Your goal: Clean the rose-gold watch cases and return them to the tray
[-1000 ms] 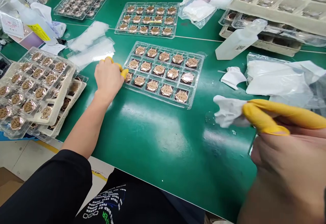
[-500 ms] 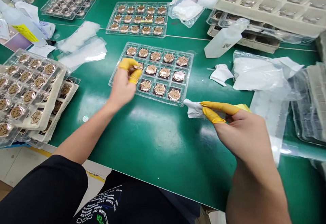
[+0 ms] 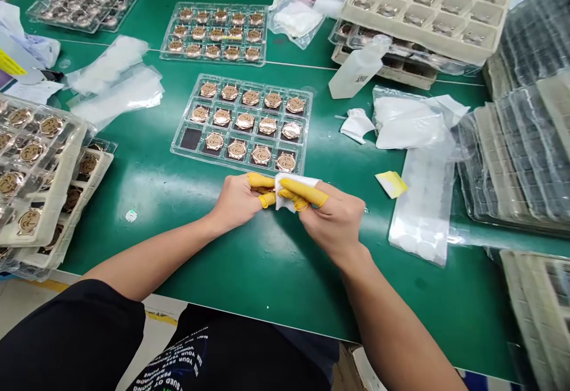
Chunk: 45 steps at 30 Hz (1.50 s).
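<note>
My left hand [image 3: 243, 198], with yellow finger cots on thumb and forefinger, pinches a watch case that is almost wholly hidden by fingers and cloth. Against it my right hand [image 3: 327, 213], also in yellow finger cots, presses a folded white wiping cloth [image 3: 283, 202]. Both hands meet just in front of a clear plastic tray [image 3: 176, 149] on the green table. Rose-gold watch cases [image 3: 237, 149] lie in its compartments, backs up with dark markings. The front left compartment [image 3: 191, 138] holds no case and shows a black pad.
Stacked trays of watch cases [image 3: 31, 152] stand at the left. Another filled tray [image 3: 214, 34] lies behind. A white squeeze bottle [image 3: 358, 70], a bag of white cloths [image 3: 405, 119] and a yellow-and-white scrap [image 3: 392, 184] lie to the right, near stacked empty trays [image 3: 512, 159].
My left hand has come from the tray's front left compartment toward me with a watch case. My right hand has moved left with the cloth to meet it. The view has shifted right.
</note>
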{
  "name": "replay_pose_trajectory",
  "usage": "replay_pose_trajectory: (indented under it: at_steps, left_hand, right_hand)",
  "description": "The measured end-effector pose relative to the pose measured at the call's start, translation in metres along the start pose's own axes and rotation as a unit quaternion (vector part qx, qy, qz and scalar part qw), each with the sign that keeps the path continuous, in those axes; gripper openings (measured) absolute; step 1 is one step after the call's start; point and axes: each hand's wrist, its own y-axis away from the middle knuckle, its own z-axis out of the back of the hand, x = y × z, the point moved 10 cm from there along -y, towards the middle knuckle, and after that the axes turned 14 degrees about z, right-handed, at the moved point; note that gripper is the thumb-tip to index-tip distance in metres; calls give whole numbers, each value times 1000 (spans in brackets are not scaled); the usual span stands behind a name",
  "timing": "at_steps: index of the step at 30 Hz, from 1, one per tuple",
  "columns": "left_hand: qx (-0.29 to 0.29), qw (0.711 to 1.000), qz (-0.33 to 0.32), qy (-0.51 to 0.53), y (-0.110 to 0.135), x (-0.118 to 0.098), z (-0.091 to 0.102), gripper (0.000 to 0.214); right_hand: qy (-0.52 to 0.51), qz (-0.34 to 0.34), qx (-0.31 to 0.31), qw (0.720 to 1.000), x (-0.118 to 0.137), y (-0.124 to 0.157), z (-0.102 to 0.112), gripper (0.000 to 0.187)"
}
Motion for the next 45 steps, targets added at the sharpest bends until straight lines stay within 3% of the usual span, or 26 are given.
replay_pose_trajectory:
  at_steps: [3, 8, 14, 17, 20, 22, 23, 25, 26, 27, 29, 31, 34, 37, 40, 45]
  left_hand:
    - [-14, 999, 4, 32, -1, 4, 2, 20]
    - [-34, 997, -41, -60, 5, -9, 3, 17]
    - [-57, 995, -8, 79, 5, -6, 9, 14]
    - [-53, 989, 0, 136, 3, -1, 9, 21]
    - [-37, 985, 5, 166, -2, 5, 8, 30]
    - [-24, 985, 12, 171, -5, 9, 7, 33]
    - [-22, 985, 16, 173, -7, 10, 8, 34]
    - [-27, 982, 19, 187, -10, 11, 11, 36]
    - [-31, 979, 20, 202, -11, 10, 14, 38]
    - [-32, 975, 23, 221, -12, 10, 15, 41]
    - [-16, 966, 33, 258, -14, 10, 14, 46]
    - [14, 961, 40, 274, -15, 9, 7, 49]
    - [51, 974, 3, 223, -12, 3, -2, 41]
    - [28, 994, -86, 58, 0, -11, -3, 19]
    - [-41, 978, -168, -112, 14, -25, 1, 14]
    - [-123, 953, -231, -153, 26, -38, 10, 21]
  right_hand:
    - [35, 33, -16, 999, -1, 2, 4, 45]
    - [93, 49, 21, 994, 4, 5, -8, 36]
    - [80, 23, -60, 995, -1, 4, 10, 47]
    - [87, 27, -56, 994, -4, 2, 9, 43]
    - [97, 7, -31, 995, -8, -1, 3, 25]
    - [5, -74, -13, 997, -22, 2, -4, 13]
    - [-85, -134, 1, 987, -32, 6, -12, 17]
    - [-270, -243, 15, 932, -44, 19, -31, 28]
    - [-322, -271, 3, 907, -47, 24, -34, 30]
    - [-336, -277, -25, 900, -50, 25, -31, 30]
    - [-271, -242, -104, 926, -55, 24, -9, 20]
    - [-180, -186, -146, 955, -49, 22, 9, 11]
    - [-114, -106, -112, 981, -30, 14, 6, 18]
    - [-57, -20, -68, 996, -8, 6, -3, 28]
    - [39, 74, -40, 996, 13, 0, -6, 39]
    - [239, 134, -4, 962, 24, -7, -5, 31]
